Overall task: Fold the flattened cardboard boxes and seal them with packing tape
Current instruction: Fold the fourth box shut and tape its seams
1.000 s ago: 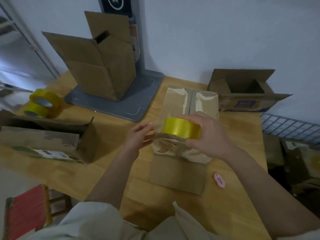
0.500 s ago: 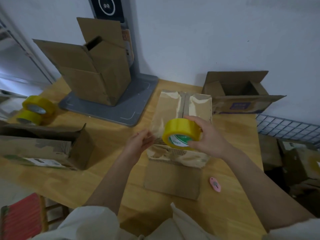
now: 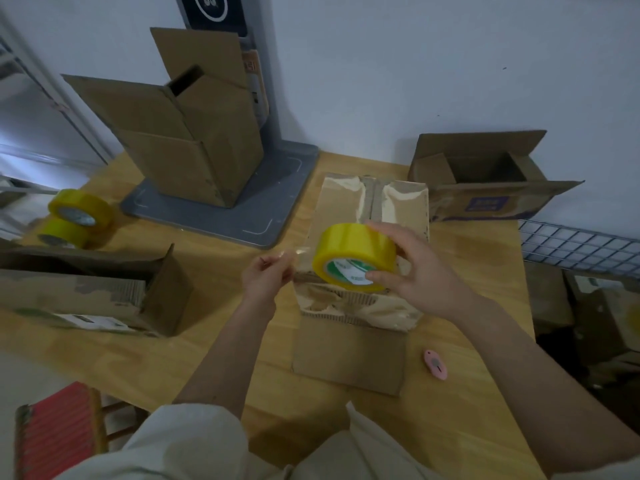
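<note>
Over at nine o'clock on the table (image 3: pixel 221 344) two spare tape rolls (image 3: pixel 74 218) sit stacked beside an open box (image 3: pixel 93 292) lying on its side. Nearer the middle, my left hand (image 3: pixel 268 277) pinches the free end of the clear tape (image 3: pixel 294 252), fingers closed on it. To its right, at about one o'clock from it, my right hand (image 3: pixel 412 271) grips the yellow tape roll (image 3: pixel 353 256), thumb in the core, held just above the cardboard box (image 3: pixel 367 271) in front of me. That box lies at the table's centre, its old tape wrinkled along the seam. I judge I am drawing out a strip for sealing. Next I need to press the end onto the near edge and run the roll toward twelve o'clock. The pink cutter (image 3: pixel 435 364) waits at four o'clock.
</note>
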